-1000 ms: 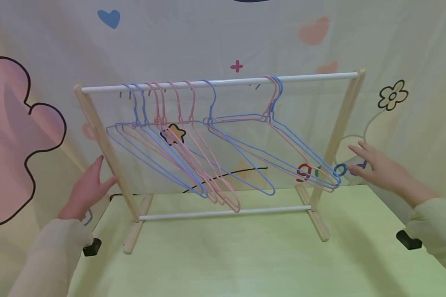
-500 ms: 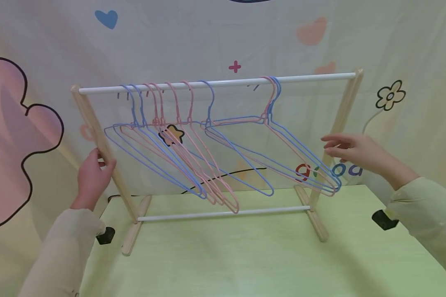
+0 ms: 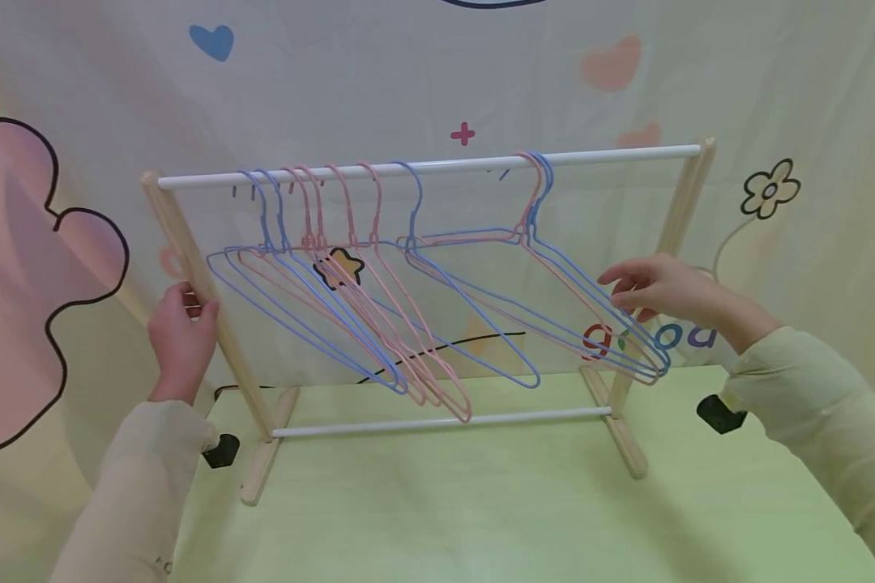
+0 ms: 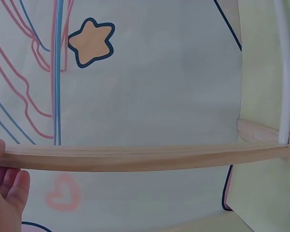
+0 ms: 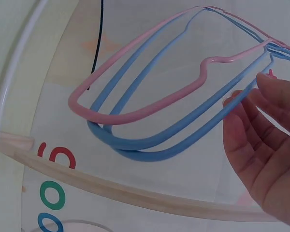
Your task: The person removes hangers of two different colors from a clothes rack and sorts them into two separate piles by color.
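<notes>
My left hand (image 3: 182,344) grips the left wooden post (image 3: 177,235) of a clothes rack. In the left wrist view, the thumb lies on one side of that post and the fingers on the other. On the right, my right hand (image 3: 671,287) is held up with loosely bent fingers, holding nothing. Its fingertips are right at the edge of the blue hangers (image 5: 159,154) in the right wrist view; a pink hanger (image 5: 154,108) hangs with them. These hangers hook over the white top rail (image 3: 467,164), while several pink and blue ones hang further left.
The rack's right post (image 3: 684,206) stands behind my right hand. A white lower bar (image 3: 437,420) joins the wooden feet on the pale green table (image 3: 437,502). Behind hangs a printed curtain (image 3: 379,81). Each wrist carries a black camera block (image 3: 722,413).
My left hand has moved in to the left post and taken hold of it. My right hand has moved left and slightly up, from outside the right post to beside the hangers.
</notes>
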{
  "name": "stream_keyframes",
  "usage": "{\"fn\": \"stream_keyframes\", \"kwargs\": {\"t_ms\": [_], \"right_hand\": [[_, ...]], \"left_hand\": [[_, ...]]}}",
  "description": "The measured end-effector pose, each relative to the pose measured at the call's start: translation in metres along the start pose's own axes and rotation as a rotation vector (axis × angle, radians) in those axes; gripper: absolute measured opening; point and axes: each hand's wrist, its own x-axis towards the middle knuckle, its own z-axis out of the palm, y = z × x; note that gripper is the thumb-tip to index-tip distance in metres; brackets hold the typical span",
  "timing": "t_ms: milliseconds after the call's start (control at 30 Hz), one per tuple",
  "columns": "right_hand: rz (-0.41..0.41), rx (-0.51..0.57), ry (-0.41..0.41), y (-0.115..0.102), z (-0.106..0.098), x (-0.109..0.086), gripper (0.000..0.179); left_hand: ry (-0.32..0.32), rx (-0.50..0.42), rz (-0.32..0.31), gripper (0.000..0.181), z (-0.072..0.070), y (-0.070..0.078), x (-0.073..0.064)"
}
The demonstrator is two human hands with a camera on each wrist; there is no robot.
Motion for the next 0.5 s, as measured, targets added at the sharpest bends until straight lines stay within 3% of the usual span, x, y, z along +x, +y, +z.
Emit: {"fn": "stream_keyframes", "kwargs": {"t_ms": [233, 500], "right_hand": [[0.006, -0.027, -0.015, -0.0027, 0.0039, 0.0057, 0.022], [-0.028, -0.140, 0.068, -0.0081, -0.0034, 0.0005, 0.015]], "left_hand": [[-0.009, 0.021, 0.014, 0.028, -0.0006, -0.0010, 0.0015], [-0.079, 0.043, 0.018, 0.026, -0.0030, 0.0026, 0.0037]]}}
